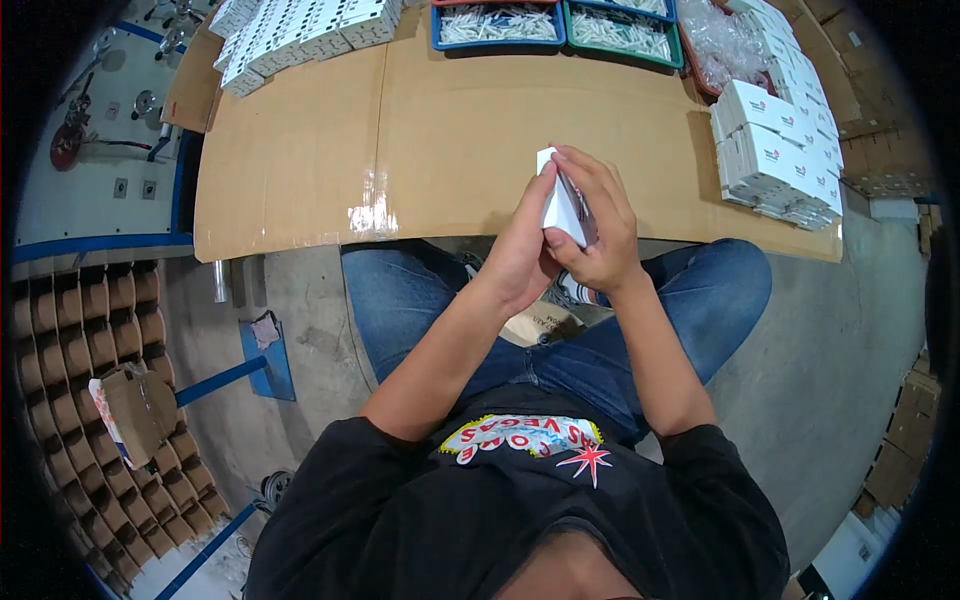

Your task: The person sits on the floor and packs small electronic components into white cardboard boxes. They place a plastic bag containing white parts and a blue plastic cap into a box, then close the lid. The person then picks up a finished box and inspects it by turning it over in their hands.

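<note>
Above the near edge of the cardboard-covered table, a small white box [563,212] stands tilted between my two hands. My left hand [522,245] is closed along its left side, with the thumb near the top end. Against the right side press the fingers of my right hand [603,215], its thumb at the box's lower end. The palms hide much of the box, and I cannot tell whether its flaps are closed.
Cardboard [290,150] covers the table. White boxes are stacked at the right [775,160] and far left [310,38]. Along the far edge sit a blue tray [500,48] and a green tray [625,63] of thin white pieces, beside clear plastic bags [722,45].
</note>
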A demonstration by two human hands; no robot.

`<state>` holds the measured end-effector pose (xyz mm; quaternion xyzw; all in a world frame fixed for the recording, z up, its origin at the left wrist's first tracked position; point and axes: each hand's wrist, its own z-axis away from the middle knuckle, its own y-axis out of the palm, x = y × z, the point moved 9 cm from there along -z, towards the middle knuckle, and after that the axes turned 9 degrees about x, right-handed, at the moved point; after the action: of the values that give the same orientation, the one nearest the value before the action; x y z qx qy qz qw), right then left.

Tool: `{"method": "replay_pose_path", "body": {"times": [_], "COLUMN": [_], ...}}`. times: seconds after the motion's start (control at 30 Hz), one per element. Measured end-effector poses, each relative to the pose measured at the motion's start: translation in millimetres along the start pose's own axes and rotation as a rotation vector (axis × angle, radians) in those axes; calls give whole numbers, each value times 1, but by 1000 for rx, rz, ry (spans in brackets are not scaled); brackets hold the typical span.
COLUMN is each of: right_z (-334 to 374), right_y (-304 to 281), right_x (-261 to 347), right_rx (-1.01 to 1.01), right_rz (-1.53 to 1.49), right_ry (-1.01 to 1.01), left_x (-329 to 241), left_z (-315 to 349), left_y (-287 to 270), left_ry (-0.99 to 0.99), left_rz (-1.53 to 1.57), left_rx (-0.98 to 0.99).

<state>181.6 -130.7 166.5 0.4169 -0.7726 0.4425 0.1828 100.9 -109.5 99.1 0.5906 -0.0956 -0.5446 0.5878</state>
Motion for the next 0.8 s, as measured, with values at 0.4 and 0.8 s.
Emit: {"method": "replay_pose_path", "body": {"times": [0.4,0.8], "right_z": [4,16], "right_y": [6,9], "right_x": [0,-10], "right_rx": [-54,-159], "right_rz": [-49,-105], "right_ry": [-99,-38], "left_x": [2,-1], "left_z": [6,1], "left_y": [5,3], "left_ry": [224,291], "left_rz": [91,-158], "left_rx": [-234,-342]}}
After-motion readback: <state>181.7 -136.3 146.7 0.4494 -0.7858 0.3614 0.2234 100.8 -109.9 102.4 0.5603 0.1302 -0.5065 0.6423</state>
